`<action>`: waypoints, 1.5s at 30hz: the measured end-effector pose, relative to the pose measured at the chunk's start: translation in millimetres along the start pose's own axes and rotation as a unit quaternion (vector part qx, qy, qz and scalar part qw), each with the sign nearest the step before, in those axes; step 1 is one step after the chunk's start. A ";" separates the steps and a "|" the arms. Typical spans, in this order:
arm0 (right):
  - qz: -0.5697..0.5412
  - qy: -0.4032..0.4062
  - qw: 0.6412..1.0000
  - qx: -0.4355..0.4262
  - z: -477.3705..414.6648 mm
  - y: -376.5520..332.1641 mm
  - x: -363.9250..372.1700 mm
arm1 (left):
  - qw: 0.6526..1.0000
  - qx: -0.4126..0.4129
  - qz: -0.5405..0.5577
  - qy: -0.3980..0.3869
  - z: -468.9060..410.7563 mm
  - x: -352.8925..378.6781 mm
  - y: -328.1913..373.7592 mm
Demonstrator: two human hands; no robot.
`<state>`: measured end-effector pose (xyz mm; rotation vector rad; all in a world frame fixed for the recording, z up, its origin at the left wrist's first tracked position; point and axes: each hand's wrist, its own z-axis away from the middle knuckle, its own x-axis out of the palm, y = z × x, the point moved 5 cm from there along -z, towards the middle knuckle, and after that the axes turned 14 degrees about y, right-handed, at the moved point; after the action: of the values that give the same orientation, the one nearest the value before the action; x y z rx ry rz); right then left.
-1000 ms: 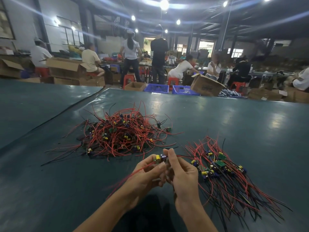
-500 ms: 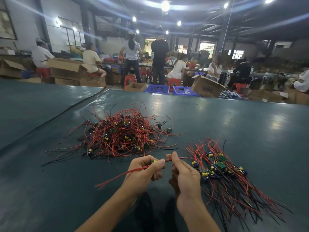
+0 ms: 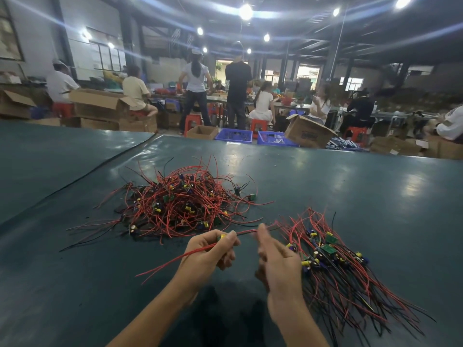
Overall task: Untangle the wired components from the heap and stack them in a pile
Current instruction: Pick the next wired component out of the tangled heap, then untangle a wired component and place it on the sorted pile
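Note:
A tangled heap of red and black wires with small yellow and green components [image 3: 180, 204] lies on the dark green table [image 3: 350, 186], ahead and left of my hands. To the right lies the sorted pile [image 3: 335, 261], its wires fanned toward the near right. My left hand [image 3: 213, 251] pinches one wired component [image 3: 222, 237] at its yellow part, and its red wires trail down to the left. My right hand [image 3: 275, 259] is blurred. Its fingertips pinch the end of that component's other wire, beside the pile's left edge.
A seam runs across the table at the left. Beyond the far edge stand cardboard boxes [image 3: 308, 134] and blue crates [image 3: 234, 135]. Several people work at benches further back.
My hands have drawn apart, stretching the held component's wire between them. The right hand has shifted right toward the sorted pile, and the trailing red wires now hang lower at the left.

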<state>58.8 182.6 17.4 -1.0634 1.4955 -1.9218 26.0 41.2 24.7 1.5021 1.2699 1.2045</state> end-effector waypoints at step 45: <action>-0.219 0.144 0.942 0.208 -17.9 9.1 -26.0 | 0.760 0.259 -0.545 0.242 -31.1 -79.8 2.8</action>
<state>58.7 210.2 -0.5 -1.0041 0.9556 -2.6519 -6.8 -37.9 21.4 0.4457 2.4737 0.4131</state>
